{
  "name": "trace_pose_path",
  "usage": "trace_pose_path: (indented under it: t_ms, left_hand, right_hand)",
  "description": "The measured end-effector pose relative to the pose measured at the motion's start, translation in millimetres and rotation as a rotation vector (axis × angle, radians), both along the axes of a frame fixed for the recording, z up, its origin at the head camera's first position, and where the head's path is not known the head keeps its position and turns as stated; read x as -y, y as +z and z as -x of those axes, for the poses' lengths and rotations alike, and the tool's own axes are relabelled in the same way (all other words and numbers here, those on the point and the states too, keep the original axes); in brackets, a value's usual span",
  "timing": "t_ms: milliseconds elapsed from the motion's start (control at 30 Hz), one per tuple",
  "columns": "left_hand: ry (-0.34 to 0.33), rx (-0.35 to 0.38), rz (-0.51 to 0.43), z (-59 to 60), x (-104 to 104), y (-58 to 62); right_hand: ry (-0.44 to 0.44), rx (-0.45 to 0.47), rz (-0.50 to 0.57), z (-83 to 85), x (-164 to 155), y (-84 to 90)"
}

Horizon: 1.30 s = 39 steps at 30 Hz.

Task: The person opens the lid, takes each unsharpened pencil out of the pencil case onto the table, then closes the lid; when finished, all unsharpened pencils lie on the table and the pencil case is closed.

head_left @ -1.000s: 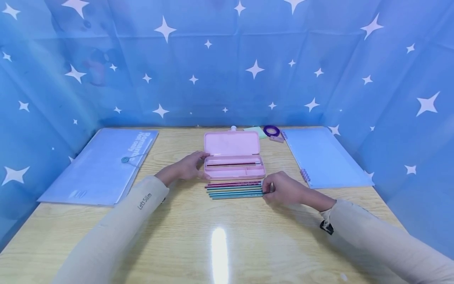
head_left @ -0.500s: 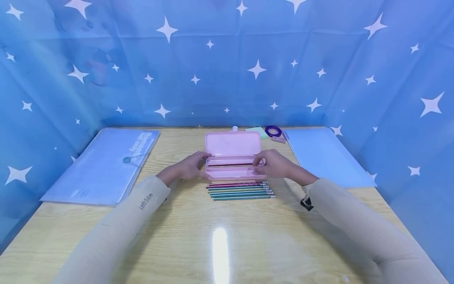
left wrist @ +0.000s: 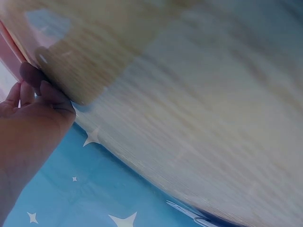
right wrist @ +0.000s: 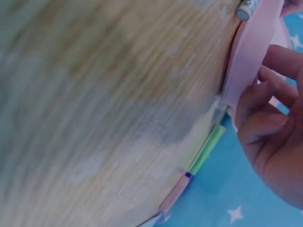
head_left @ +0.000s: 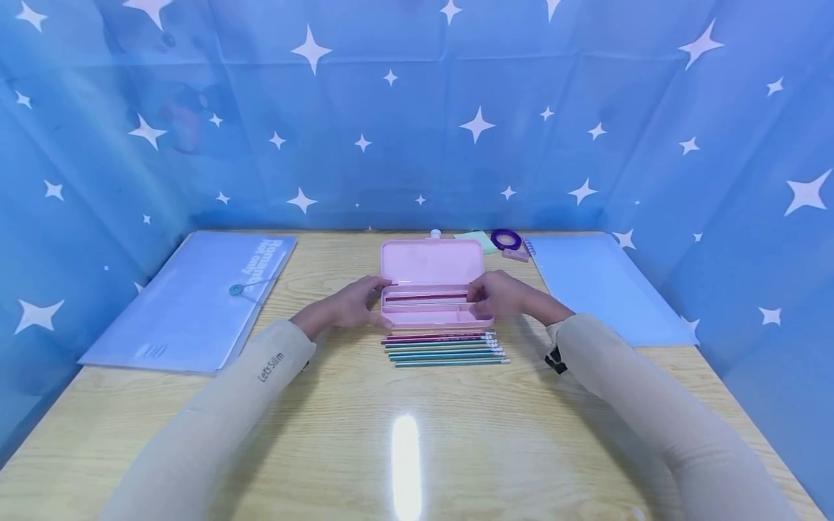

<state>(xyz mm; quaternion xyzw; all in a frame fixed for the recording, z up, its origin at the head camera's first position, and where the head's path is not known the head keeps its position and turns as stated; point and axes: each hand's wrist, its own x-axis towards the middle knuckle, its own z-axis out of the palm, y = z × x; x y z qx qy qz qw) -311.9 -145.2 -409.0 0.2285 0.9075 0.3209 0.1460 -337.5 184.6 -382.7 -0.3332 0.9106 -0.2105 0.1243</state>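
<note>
An open pink pencil case (head_left: 431,262) lies at the middle of the wooden table (head_left: 404,434). Its tray holds a dark red pencil (head_left: 423,297) and a pale pencil (head_left: 423,304) just in front of it. My right hand (head_left: 498,293) is at the tray's right end, fingers (right wrist: 265,94) curled against the case rim (right wrist: 246,56), apparently pinching the pale pencil, whose eraser tip (right wrist: 246,9) shows above the rim. My left hand (head_left: 348,305) holds the case's left end between fingers (left wrist: 42,92) and thumb. Several pencils (head_left: 446,347) lie in a row in front of the case.
A blue string-tie folder (head_left: 189,304) lies at the left, a blue spiral notebook (head_left: 599,289) at the right. Behind the case sit a purple tape roll (head_left: 506,239), a green note pad (head_left: 476,239) and a pink eraser (head_left: 515,255). Blue star-print cloth walls the table on three sides.
My right hand left the row on the table and moved up to the case's right end. A second, pale pencil now lies in the tray. The left hand stayed put.
</note>
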Motion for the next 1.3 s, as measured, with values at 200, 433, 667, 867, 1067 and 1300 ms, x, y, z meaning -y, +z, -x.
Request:
trace_pose_path:
  t_ms: [200, 433, 667, 867, 1067, 1300]
  left_hand:
    - [0.000, 0.003, -0.008, -0.8, 0, -0.4]
    - [0.001, 0.014, -0.027, -2.5, -2, -0.6]
    - [-0.002, 0.004, -0.014, -1.8, -5, 1.7]
    - [-0.006, 0.004, 0.001, -0.3, -3, 2.3]
    - [0.012, 0.015, 0.002, -1.0, -1, 2.8]
    - [0.005, 0.014, 0.001, -2.3, 0, 0.5]
  right_hand:
    - [0.011, 0.036, 0.016, 2.9, -3, 1.0]
    - [0.013, 0.023, 0.058, 0.6, -8, 9.6]
    - [0.040, 0.017, 0.121, -34.6, -21, 23.0]
    - [0.092, 0.047, 0.126, -78.1, -28, 20.3]
    - [0.099, 0.047, 0.067, -101.0, -31, 9.8]
    - [0.050, 0.000, 0.041, -104.1, -32, 1.1]
